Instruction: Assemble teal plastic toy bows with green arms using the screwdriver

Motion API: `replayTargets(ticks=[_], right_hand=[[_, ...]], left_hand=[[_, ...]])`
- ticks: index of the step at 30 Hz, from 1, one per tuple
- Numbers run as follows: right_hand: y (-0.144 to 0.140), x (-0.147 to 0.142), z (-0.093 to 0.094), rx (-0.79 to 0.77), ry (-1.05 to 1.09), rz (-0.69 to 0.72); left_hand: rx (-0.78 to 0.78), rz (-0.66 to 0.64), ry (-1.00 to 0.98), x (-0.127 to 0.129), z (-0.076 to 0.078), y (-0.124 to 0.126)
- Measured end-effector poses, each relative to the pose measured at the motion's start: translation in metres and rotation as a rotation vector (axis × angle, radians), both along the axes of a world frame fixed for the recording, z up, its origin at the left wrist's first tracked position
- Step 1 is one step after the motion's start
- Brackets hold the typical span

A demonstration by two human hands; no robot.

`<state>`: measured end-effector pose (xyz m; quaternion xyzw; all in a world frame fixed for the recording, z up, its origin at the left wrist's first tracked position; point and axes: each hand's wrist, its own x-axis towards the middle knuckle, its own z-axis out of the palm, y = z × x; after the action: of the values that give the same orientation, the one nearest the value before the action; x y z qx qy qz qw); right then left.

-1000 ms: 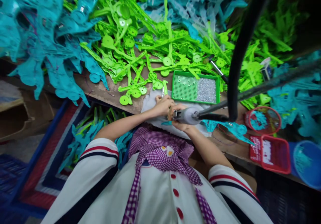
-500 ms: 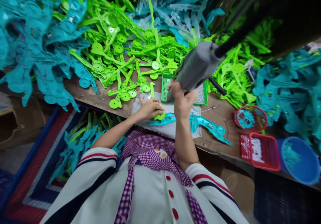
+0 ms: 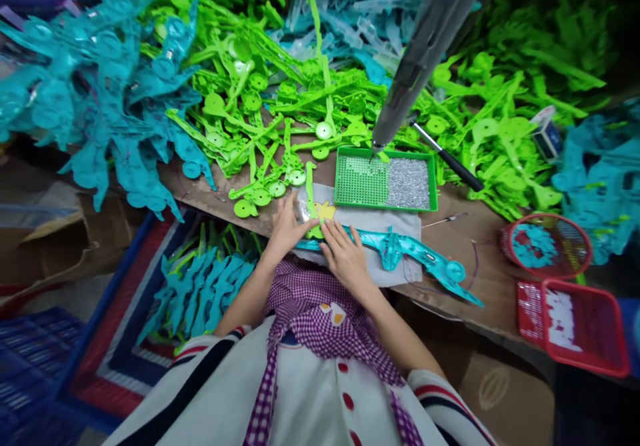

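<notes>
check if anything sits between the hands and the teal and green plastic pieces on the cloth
Nothing visible does. The left hand and right hand already rest on the teal piece and green piece. The hanging screwdriver is clear above the green tray.

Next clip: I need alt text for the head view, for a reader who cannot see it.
Seen from above, a person's left hand and right hand press flat on a teal plastic part and a green plastic part lying on a white cloth. Behind sits a green tray of small silver pieces, a grey hanging tool above it, amid heaps of green and teal parts.
</notes>
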<state>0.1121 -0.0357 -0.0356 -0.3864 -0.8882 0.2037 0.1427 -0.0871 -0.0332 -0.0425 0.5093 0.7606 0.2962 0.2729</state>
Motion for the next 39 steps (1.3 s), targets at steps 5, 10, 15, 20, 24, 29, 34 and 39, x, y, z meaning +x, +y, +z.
replayTargets(ticks=[5, 10, 15, 20, 24, 29, 34, 39], right_hand=[[0.022, -0.007, -0.006, 0.061, -0.089, 0.018], [0.041, -0.015, -0.004, 0.081, -0.106, 0.051], [0.039, -0.022, -0.007, 0.031, -0.058, 0.019], [0.039, -0.022, -0.001, -0.065, 0.112, 0.045], [0.029, 0.034, 0.016, 0.032, 0.327, -0.027], [0.023, 0.171, 0.017, 0.231, 0.248, -0.908], [0.029, 0.2, 0.023, 0.172, 0.178, -0.913], [0.031, 0.158, 0.031, -0.033, -0.066, -0.602]], left_hand=[[0.019, -0.079, -0.122, -0.019, -0.01, 0.036], [0.051, -0.114, -0.132, -0.032, -0.015, 0.058], [0.031, -0.125, -0.085, -0.029, -0.012, 0.051], [0.018, -0.14, 0.055, -0.026, 0.003, 0.043], [0.111, -0.049, 0.239, -0.012, 0.021, 0.025], [0.228, -0.434, 0.181, 0.039, 0.039, 0.015], [0.097, -1.015, 0.233, 0.093, 0.045, 0.046], [0.014, -1.042, 0.312, 0.107, 0.04, 0.067]])
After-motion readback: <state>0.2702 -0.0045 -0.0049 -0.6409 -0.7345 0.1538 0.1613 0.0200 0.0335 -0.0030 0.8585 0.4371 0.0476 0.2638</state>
